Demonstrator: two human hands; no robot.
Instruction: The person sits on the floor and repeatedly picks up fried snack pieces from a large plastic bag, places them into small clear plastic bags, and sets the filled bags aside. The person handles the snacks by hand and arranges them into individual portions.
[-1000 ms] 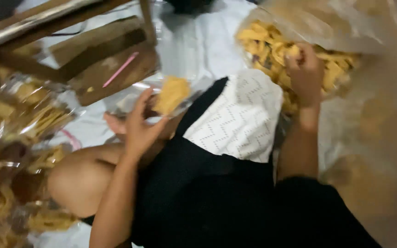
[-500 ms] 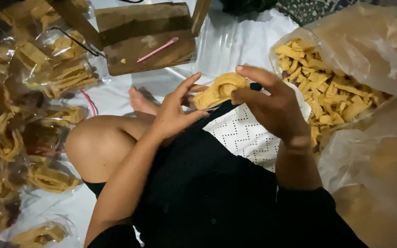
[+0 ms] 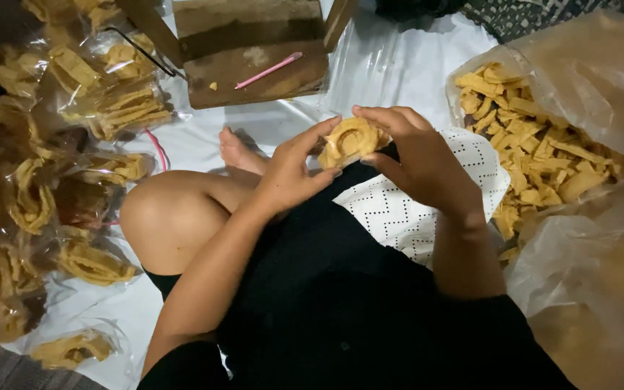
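I sit on the floor with a small clear bag of curled yellow crackers (image 3: pixel 350 139) held over my lap. My left hand (image 3: pixel 292 172) grips its left side with thumb and fingers. My right hand (image 3: pixel 419 155) closes over its right side and top. A large clear plastic sack of loose yellow cracker strips (image 3: pixel 536 155) lies open just right of my right hand. A white cloth with a black zigzag pattern (image 3: pixel 406 209) covers my lap under the hands.
Several filled small bags of crackers (image 3: pixel 74 173) are piled at the left. A wooden frame (image 3: pixel 250 50) with a pink stick (image 3: pixel 269 70) on it stands ahead. White sheeting (image 3: pixel 399 68) covers the floor. My bare knee (image 3: pixel 171 213) and foot (image 3: pixel 238 153) are in the middle.
My right hand left the big sack and came to the small bag in my left hand. Both hands now close around it. The view tilted toward the lap.
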